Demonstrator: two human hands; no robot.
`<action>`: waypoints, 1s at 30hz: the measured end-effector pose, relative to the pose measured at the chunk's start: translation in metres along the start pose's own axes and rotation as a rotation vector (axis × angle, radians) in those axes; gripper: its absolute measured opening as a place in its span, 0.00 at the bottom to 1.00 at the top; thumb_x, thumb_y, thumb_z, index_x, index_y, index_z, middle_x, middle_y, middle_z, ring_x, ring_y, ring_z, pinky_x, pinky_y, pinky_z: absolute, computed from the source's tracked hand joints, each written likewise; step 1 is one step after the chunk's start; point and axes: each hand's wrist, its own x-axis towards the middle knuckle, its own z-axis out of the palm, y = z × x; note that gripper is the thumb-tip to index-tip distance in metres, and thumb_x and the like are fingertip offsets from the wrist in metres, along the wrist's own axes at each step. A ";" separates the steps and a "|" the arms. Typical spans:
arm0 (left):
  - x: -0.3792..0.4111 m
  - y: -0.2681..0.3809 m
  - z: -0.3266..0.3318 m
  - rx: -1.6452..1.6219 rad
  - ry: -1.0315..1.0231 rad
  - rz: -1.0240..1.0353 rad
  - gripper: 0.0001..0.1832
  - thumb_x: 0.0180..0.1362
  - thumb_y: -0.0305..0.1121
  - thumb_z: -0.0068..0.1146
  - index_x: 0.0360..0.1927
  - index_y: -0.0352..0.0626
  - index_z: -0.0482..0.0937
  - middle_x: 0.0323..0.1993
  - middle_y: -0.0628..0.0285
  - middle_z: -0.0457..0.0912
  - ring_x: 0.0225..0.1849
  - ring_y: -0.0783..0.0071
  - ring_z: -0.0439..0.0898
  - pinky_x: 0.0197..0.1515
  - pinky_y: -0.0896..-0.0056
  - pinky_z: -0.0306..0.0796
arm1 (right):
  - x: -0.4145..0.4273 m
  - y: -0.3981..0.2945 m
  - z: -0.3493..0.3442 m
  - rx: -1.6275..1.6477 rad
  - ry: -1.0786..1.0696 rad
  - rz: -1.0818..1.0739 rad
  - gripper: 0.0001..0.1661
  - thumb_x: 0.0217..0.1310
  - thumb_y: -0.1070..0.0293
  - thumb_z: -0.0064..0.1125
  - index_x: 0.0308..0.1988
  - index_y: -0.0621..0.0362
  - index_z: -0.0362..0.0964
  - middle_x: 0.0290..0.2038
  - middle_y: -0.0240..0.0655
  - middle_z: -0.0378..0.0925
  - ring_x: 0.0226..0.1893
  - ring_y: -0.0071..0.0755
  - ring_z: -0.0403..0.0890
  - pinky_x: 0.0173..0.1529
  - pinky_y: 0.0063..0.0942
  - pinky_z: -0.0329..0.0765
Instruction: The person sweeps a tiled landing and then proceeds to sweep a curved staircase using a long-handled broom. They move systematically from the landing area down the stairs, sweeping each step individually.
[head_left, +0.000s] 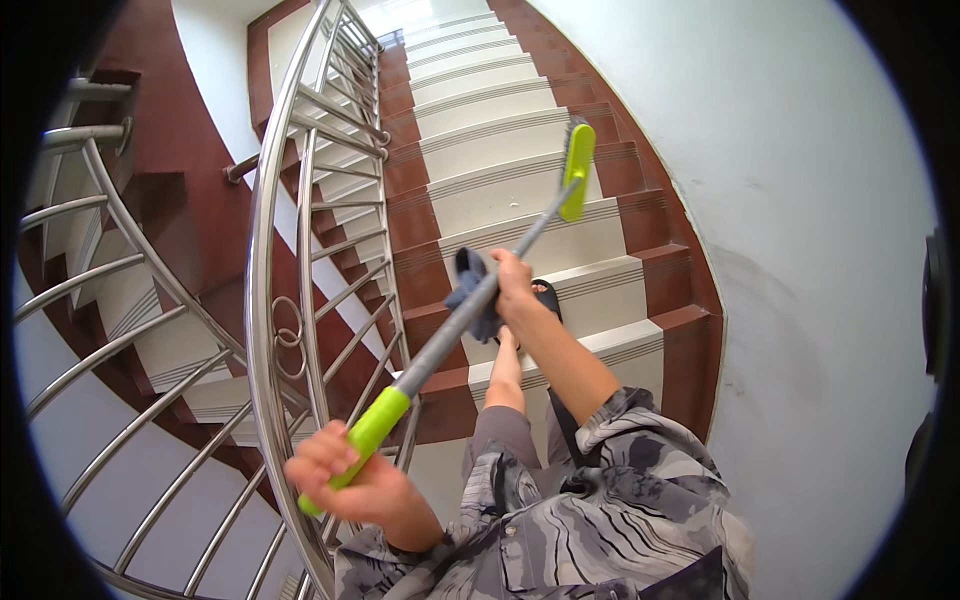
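A long-handled scrub brush stretches across my view, with a lime-green head (577, 169), dark bristles on its left side, and a grey pole (454, 330). My left hand (364, 476) is wrapped around its lime-green grip (380, 420), close to the stainless-steel handrail (259, 300). Farther up, my right hand (514, 281) holds the grey pole. A crumpled blue-grey cloth (471, 279) lies against the pole beside that hand; whether the fingers pinch it, I cannot tell. The brush head appears over the right part of the steps; contact with them is unclear.
White stair treads (491, 161) with grooved edges and red-brown borders (664, 262) run ahead. A pale wall (810, 225) bounds the right side. Steel balusters (352, 247) line the left, with another flight beyond. One black sandal (550, 298) shows below my right arm.
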 end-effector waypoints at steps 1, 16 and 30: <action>-0.008 -0.015 -0.002 0.037 0.033 -0.069 0.17 0.65 0.37 0.37 0.18 0.49 0.58 0.15 0.69 0.59 0.20 0.79 0.60 0.41 0.68 0.66 | 0.013 -0.004 -0.014 -0.041 0.084 -0.038 0.24 0.45 0.63 0.59 0.38 0.71 0.66 0.27 0.43 0.70 0.27 0.39 0.72 0.34 0.39 0.72; -0.070 -0.171 0.021 0.207 -0.292 -0.261 0.13 0.57 0.28 0.42 0.16 0.42 0.65 0.14 0.62 0.67 0.22 0.70 0.68 0.40 0.61 0.68 | 0.174 0.021 -0.090 -0.074 0.029 0.241 0.27 0.48 0.54 0.52 0.40 0.68 0.67 0.38 0.49 0.71 0.37 0.44 0.74 0.43 0.47 0.71; -0.108 -0.067 0.101 0.227 -0.996 0.271 0.11 0.44 0.28 0.53 0.13 0.38 0.66 0.10 0.61 0.68 0.12 0.71 0.66 0.22 0.68 0.67 | 0.054 0.015 -0.041 0.565 -0.483 0.483 0.09 0.49 0.61 0.52 0.22 0.47 0.62 0.16 0.24 0.64 0.20 0.23 0.68 0.28 0.27 0.68</action>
